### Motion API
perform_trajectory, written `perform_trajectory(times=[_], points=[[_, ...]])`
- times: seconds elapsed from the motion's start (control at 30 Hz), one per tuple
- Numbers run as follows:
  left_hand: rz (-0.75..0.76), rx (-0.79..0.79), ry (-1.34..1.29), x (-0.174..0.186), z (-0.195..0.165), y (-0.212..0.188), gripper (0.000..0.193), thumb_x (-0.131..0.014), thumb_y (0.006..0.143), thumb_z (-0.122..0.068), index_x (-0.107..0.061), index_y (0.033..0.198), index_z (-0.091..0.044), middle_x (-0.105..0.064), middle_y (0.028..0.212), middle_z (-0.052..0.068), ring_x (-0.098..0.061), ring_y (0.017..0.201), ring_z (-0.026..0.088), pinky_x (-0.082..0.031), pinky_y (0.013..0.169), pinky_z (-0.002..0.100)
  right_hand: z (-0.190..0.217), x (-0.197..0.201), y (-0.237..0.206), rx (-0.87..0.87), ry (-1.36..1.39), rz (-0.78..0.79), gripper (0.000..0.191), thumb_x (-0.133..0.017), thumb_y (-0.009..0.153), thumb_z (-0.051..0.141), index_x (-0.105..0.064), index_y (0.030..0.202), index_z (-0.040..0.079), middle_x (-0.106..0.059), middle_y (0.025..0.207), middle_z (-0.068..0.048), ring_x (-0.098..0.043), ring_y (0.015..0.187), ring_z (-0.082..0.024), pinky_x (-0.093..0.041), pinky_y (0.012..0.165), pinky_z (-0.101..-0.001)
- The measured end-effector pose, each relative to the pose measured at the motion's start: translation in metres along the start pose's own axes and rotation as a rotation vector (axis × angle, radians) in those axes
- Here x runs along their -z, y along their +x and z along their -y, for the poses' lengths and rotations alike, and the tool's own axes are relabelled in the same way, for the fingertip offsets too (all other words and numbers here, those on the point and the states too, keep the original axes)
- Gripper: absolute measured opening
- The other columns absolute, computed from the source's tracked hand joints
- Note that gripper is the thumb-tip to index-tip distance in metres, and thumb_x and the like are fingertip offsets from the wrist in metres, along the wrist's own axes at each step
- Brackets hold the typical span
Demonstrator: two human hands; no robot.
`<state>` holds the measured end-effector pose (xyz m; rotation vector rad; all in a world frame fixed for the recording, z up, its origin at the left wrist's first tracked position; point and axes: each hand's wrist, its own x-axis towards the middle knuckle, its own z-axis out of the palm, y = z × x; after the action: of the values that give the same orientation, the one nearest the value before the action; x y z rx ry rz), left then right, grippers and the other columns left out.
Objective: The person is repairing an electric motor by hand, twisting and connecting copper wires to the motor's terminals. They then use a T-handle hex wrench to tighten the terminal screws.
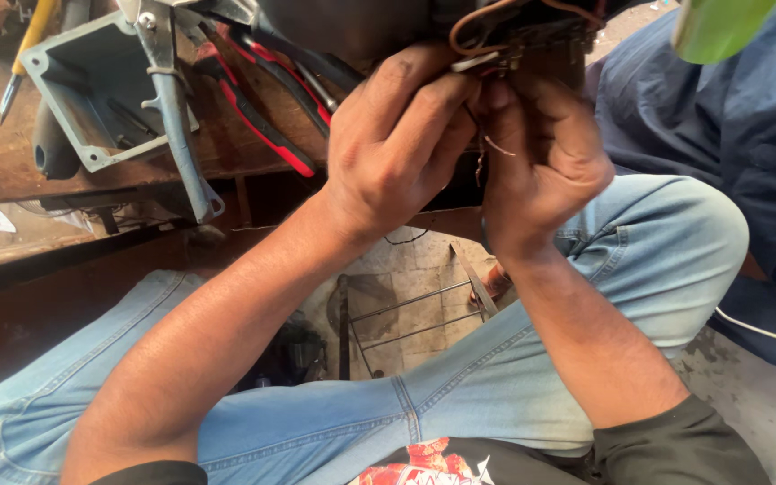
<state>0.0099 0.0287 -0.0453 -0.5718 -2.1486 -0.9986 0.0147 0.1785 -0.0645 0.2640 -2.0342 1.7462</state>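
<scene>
Right at the fingertips, a thin copper wire [485, 154] hangs downward, its upper end pinched between left hand [397, 144] and right hand [541, 153], both closed narrowly. Above them sits the dark device [532, 40]; red-handled pliers [262, 108] lie leftward.

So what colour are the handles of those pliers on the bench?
Red and black, on the pliers; the head view shows them clearly.

Across the lower frame the person wears light blue jeans [514, 377] with visible double-stitched seams and a pocket edge at the right knee. At the bottom edge sits a black shirt [460, 462] with a red and white print. Both forearms are bare, with dark sleeve ends [675, 445] at lower right and lower left.
</scene>
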Motion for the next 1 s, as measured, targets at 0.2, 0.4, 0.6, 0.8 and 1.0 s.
perform_trajectory(times=[0.2, 0.4, 0.6, 0.8, 1.0], points=[[-0.023, 0.041, -0.097, 0.001, 0.004, -0.003, 0.028, -0.077, 0.102, 0.005, -0.062, 0.126, -0.001, -0.060, 0.127, 0.011, -0.069, 0.108, 0.025, -0.061, 0.088, 0.031, -0.009, 0.004, 0.011, 0.321, -0.351, 0.023, 0.013, -0.079, 0.107, 0.001, -0.069, 0.114, -0.002, -0.078, 0.107, -0.012, -0.076, 0.087, -0.014, -0.061, 0.075, -0.0237], [-0.028, 0.073, -0.149, 0.000, 0.012, -0.007, 0.029, -0.079, 0.103, 0.004, -0.062, 0.127, -0.001, -0.059, 0.128, 0.011, -0.068, 0.108, 0.025, -0.060, 0.088, 0.032, -0.006, 0.005, 0.014, 0.202, -0.262, 0.068, 0.010, -0.074, 0.112, 0.004, -0.071, 0.116, -0.005, -0.078, 0.104, -0.012, -0.072, 0.082, -0.013, -0.057, 0.075, -0.0218], [-0.079, 0.097, -0.190, -0.008, 0.013, -0.010, 0.030, -0.079, 0.102, 0.005, -0.062, 0.126, -0.002, -0.059, 0.129, 0.011, -0.068, 0.108, 0.024, -0.061, 0.088, 0.031, 0.016, 0.010, 0.012, -0.207, 0.030, 0.068, 0.019, -0.071, 0.116, 0.009, -0.070, 0.113, -0.009, -0.072, 0.094, -0.007, -0.060, 0.078, -0.009, -0.048, 0.074, -0.0200], [-0.121, 0.181, -0.237, -0.009, 0.006, -0.008, 0.025, -0.080, 0.102, 0.004, -0.064, 0.121, -0.001, -0.060, 0.124, 0.010, -0.069, 0.104, 0.021, -0.062, 0.083, 0.028, 0.013, -0.001, 0.016, -0.205, 0.037, 0.048, 0.022, -0.069, 0.111, 0.016, -0.068, 0.112, -0.006, -0.069, 0.092, -0.003, -0.055, 0.073, -0.006, -0.043, 0.067, -0.0171], [-0.143, 0.182, -0.184, -0.012, 0.001, -0.003, 0.019, -0.080, 0.105, 0.001, -0.064, 0.116, 0.000, -0.062, 0.121, 0.011, -0.070, 0.099, 0.019, -0.062, 0.079, 0.026, 0.002, 0.000, 0.011, -0.044, -0.105, 0.093, 0.021, -0.063, 0.117, 0.016, -0.065, 0.120, -0.004, -0.072, 0.099, -0.005, -0.066, 0.087, -0.008, -0.054, 0.079, -0.0204]])
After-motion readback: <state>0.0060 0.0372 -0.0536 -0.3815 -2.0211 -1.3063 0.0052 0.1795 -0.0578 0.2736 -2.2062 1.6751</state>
